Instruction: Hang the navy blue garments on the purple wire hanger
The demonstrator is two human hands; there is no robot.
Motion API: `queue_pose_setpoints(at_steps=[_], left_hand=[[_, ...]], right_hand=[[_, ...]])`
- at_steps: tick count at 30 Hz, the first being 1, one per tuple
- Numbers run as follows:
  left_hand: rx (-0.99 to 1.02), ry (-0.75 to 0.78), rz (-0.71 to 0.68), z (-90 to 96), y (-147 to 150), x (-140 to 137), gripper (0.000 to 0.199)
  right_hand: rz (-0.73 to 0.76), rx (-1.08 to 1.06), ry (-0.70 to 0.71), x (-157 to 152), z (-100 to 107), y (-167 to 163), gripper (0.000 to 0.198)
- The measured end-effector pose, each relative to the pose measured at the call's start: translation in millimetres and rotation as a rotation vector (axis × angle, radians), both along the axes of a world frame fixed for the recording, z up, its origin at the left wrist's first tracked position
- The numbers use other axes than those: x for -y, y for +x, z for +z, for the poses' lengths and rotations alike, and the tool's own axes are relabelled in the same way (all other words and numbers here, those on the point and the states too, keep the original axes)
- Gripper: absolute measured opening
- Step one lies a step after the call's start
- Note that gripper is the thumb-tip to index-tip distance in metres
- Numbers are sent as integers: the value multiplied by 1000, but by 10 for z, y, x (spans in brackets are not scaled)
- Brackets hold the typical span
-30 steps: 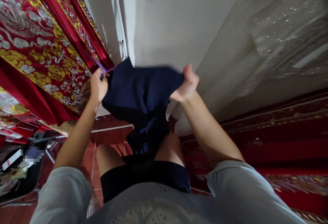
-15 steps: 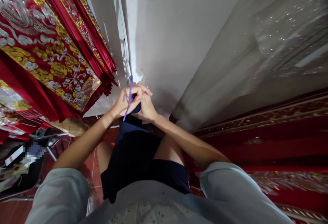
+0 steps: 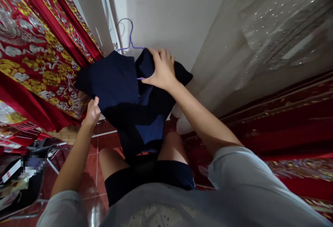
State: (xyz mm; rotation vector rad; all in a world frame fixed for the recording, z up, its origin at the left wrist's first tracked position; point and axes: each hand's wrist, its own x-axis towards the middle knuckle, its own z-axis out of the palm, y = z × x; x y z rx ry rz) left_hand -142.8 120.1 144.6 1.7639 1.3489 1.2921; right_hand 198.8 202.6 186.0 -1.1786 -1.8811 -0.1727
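left hand (image 3: 93, 112) pinches navy garment (image 3: 114, 78), right hand (image 3: 164, 69) grips it beside purple hanger (image 3: 131, 42); uneven tug could unseat it.

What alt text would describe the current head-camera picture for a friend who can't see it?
A dark navy garment on a purple hanger is held before a pale wall: a person's right hand spreads across its upper part, the left hand meets its side edge. Red cloth embroidered in gold and silver hangs on the left.
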Motion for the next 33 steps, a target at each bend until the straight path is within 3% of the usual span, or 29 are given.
queue_pose_setpoints(at_steps=[5,8,13,16,18,23,26,28,30,31,33], left_hand=[[287,37,320,-169,101,132,58],[353,-3,317,-240,160,215,51],[508,49,288,-242,279,214,48],[603,64,313,-216,293,258,45],[667,53,364,-238,271,341,45],[842,-30,487,-474,309,612,49],[922,-108,515,-640,513,734,49],[948,-136,504,-710,697,797,52],[961,-166,473,-743,868,851,52],[965,-186,459,-749,934,876,52],[973,-217,449,-751,1007,916,52]], right_hand=[[19,33,-4,89,-75,-151,113],[6,38,-1,54,-116,-87,109],[41,48,9,-87,100,-177,111],[116,81,-7,17,155,-262,113],[169,83,-22,165,88,-250,115],[282,-48,-67,612,-338,-292,105],[273,-404,-135,785,-753,-664,79],[132,-770,-232,821,-1094,-1007,55],[6,-1025,-521,820,-1430,-1310,38],[31,-1054,-723,820,-1575,-1419,32],[110,-1048,-942,843,-1795,-1526,24]])
